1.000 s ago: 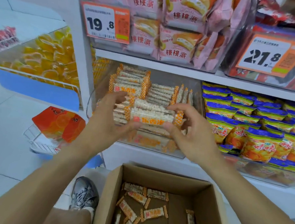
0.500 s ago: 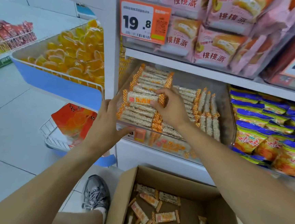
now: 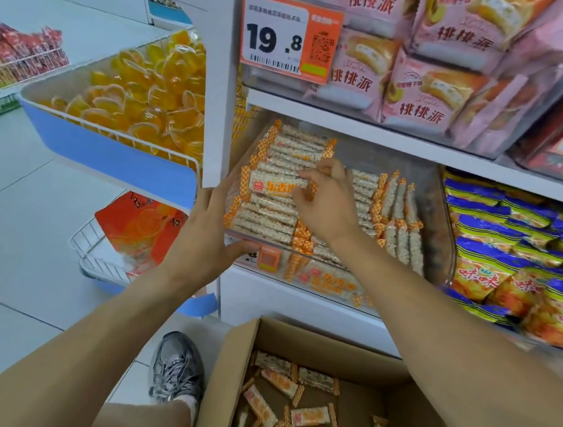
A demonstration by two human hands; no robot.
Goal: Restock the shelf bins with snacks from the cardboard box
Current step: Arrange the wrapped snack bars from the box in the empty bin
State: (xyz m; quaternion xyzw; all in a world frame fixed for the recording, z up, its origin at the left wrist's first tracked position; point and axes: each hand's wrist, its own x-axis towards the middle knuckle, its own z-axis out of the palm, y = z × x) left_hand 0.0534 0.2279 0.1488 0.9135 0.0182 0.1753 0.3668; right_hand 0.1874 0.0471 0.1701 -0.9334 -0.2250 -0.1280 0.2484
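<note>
We note the left hand (image 3: 203, 237) gripping the near left corner of the clear bin (image 3: 439, 227) on the shelf (image 3: 399, 140), thumb under its front lip. The right hand (image 3: 329, 200) reaches into the bin, fingers curled on the top snack bars (image 3: 269, 185) (orange-ended wrappers). The cardboard box (image 3: 225, 372) sits open below, near us, with loose bars (image 3: 310, 416) inside.
</note>
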